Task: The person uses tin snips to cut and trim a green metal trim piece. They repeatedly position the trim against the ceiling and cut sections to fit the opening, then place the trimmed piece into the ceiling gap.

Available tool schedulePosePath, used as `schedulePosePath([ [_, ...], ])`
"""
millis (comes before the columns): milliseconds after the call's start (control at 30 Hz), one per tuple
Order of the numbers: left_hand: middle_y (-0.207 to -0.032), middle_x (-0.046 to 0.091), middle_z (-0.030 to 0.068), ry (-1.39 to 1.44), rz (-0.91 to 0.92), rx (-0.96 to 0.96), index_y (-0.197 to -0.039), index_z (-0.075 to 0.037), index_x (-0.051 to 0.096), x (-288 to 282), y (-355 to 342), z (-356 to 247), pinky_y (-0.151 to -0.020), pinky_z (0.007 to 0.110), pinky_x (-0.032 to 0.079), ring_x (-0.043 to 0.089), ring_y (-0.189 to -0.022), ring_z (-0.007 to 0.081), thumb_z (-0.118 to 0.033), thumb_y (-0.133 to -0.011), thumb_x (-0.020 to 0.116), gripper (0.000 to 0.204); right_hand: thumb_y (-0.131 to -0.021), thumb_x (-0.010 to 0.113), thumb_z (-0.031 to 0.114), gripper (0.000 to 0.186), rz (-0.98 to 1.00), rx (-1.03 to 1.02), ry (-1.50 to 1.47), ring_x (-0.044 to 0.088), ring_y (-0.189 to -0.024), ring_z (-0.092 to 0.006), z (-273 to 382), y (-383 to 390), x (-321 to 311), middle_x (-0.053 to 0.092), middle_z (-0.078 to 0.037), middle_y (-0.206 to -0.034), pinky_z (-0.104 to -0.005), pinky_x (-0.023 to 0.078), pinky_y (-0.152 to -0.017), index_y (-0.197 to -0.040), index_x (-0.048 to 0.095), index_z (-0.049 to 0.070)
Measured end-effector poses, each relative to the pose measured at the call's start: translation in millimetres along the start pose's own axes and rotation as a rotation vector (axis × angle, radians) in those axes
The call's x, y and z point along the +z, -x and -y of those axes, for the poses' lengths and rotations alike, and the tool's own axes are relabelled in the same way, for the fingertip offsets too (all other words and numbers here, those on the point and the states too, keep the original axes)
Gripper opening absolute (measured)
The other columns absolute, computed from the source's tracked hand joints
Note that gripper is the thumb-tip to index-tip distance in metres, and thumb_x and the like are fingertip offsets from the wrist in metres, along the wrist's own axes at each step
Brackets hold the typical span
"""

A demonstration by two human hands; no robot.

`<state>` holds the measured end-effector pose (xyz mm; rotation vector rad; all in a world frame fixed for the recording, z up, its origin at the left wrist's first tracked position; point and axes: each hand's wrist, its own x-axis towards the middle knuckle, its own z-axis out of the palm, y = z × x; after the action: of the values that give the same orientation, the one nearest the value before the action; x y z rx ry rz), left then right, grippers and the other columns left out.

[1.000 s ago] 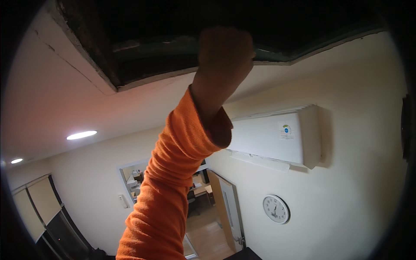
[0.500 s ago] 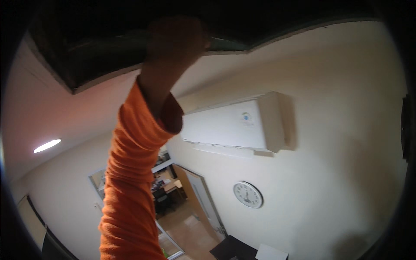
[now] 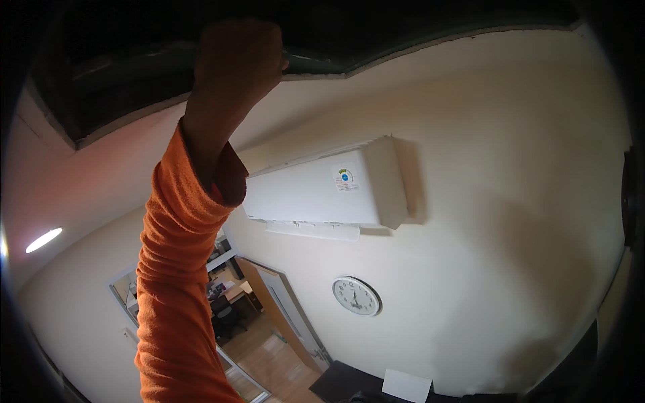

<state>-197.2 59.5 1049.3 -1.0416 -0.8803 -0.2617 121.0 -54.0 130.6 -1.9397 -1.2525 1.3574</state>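
Observation:
My left hand [image 3: 235, 64], in an orange sleeve, is raised in a fist against a dark ceiling opening with a rough pale rim [image 3: 124, 123]. Its back faces the camera; what the curled fingers hold, if anything, is hidden. A dull green strip [image 3: 316, 64] runs inside the opening behind the hand. Below it, a white wall air conditioner [image 3: 312, 195] with a round-marked sticker sits partly behind the sleeve. My right hand is not in view.
A round wall clock [image 3: 356, 295] hangs below the air conditioner. An open wooden door [image 3: 269, 302] shows a room with a desk and chair [image 3: 228, 312]. Below are a dark surface [image 3: 336, 386] and a white rectangular sheet [image 3: 406, 385]. A ceiling light [image 3: 44, 240] glows at left.
The view has turned rightward: room, opening and my arm sit farther left in the picture. My left hand stays raised and closed at the opening.

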Motion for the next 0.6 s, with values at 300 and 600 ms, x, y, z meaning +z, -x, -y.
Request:
schedulePosePath([
  [300,-0.073,0.072,0.0113,0.003,-0.086,0.109,-0.081,-0.007,0.077,2.6,1.6,1.2,-0.069,0.042,0.058,0.073,-0.070,0.0280,-0.033,-0.083,0.083,0.026,-0.084,0.082,0.018,0.026,-0.060,-0.021,0.009,0.067,-0.086,-0.0326,-6.6,14.3,1.2,0.070,-0.017,-0.097,-0.0458,0.054,-0.075,-0.104,0.073,0.005],
  [600,-0.073,0.073,0.0135,0.055,-0.009,0.078,-0.080,-0.005,0.078,-7.4,0.9,-0.3,-0.071,0.041,0.060,0.074,-0.068,0.0274,-0.029,-0.082,0.084,0.024,-0.083,0.082,0.017,0.026,-0.116,-0.053,0.013,0.068,-0.088,-0.0333,-15.3,23.0,9.5,0.071,-0.018,-0.100,-0.0458,0.055,-0.077,-0.105,0.073,0.006],
])
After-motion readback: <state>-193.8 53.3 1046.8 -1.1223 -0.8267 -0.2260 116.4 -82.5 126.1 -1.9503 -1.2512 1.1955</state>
